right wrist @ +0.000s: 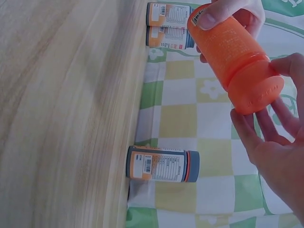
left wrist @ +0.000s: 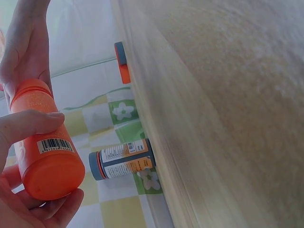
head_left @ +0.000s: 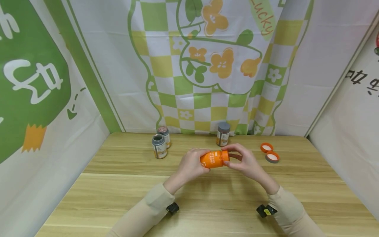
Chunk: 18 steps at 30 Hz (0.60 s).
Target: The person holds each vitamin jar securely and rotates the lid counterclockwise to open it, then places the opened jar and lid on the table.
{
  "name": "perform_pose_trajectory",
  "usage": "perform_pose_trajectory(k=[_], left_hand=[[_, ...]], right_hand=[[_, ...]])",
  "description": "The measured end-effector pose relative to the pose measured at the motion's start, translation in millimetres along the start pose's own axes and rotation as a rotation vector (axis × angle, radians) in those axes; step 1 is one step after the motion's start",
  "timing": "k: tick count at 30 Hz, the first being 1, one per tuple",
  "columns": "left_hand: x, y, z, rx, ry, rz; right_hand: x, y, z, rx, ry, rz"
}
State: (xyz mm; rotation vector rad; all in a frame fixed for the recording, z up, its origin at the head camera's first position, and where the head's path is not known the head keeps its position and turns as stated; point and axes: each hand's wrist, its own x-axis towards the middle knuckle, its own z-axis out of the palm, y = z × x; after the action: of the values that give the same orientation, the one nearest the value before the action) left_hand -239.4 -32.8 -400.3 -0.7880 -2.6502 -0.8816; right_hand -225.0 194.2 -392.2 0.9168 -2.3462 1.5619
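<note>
Looks forward and down from the head, farther back. Peers close from each wrist, tipped sideways, sharing the orange bottle (left wrist: 51, 164).

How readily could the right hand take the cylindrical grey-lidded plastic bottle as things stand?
Probably not readily: the right hand grips the round cap of the orange plastic bottle, though nothing visible blocks the grey-lidded bottle.

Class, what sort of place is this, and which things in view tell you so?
Probably a fabric-walled booth arranged for recording tabletop work: printed cloth hangs behind and beside a wood-grain table, and a black device sits by each sleeve.
</note>
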Motion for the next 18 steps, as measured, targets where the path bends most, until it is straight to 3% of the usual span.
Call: perform_pose_trajectory(k=[5, 18], left_hand=[[0.0, 0.0, -1.8, 0.008, 0.012, 0.003], [-1.0, -1.3, -0.6, 0.018, 0.02, 0.015]], right_hand=[[0.1, 1.4, -2.2, -0.001, -0.021, -0.057], [-0.5, 4.1, -4.6, 0.031, -0.062, -0.089]])
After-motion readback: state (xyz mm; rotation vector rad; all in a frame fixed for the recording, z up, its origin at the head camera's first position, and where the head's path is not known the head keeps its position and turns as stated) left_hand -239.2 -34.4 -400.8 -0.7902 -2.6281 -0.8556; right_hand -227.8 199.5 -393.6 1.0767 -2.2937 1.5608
